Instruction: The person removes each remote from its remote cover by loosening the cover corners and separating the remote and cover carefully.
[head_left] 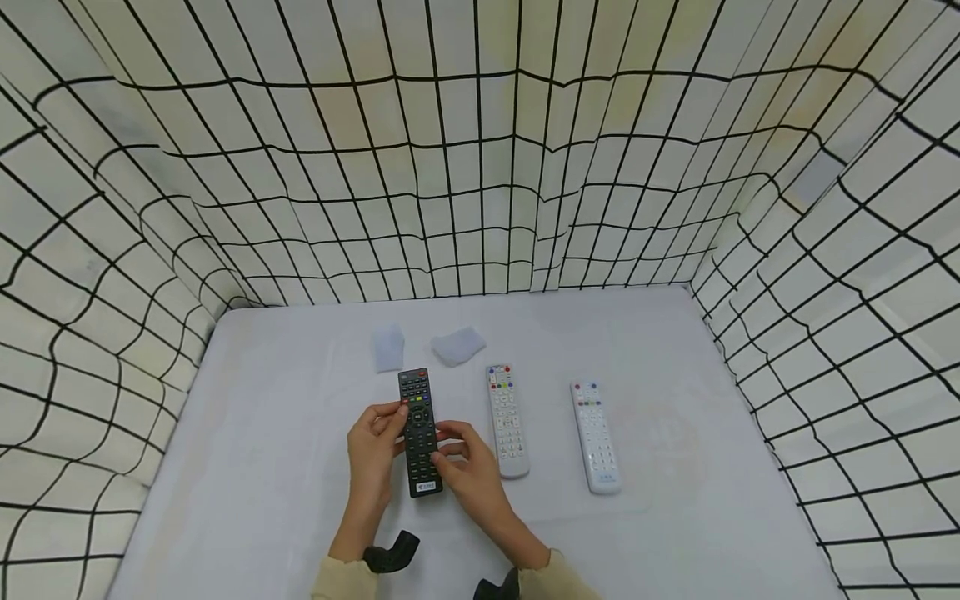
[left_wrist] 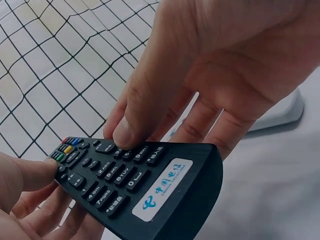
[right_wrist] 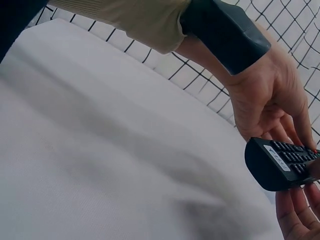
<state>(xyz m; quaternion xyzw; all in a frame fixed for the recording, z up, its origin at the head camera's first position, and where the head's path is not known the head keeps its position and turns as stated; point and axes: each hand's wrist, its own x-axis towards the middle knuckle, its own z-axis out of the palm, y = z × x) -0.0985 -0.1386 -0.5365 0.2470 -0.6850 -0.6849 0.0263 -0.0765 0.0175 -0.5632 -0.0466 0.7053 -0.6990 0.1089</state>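
I've got the black remote [head_left: 418, 433] gripped in both hands above the table [head_left: 675, 517], left hand [head_left: 372, 454] fingers curled round its side. Right hand [head_left: 468, 471] pinches the lower part, thumb on the keys; two white remotes [head_left: 508, 421] lie just right

Black remote [left_wrist: 145, 187] held between both hands; right hand [left_wrist: 210, 75] thumb on the keys, left hand [left_wrist: 25, 200] fingers beneath, white remote [left_wrist: 280, 112] behind.

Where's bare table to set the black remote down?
Bare: left of the left hand up to the cloth wall, and right of the far white remote. Crowded: middle, with black remote, right hand, near white remote, two wipes.
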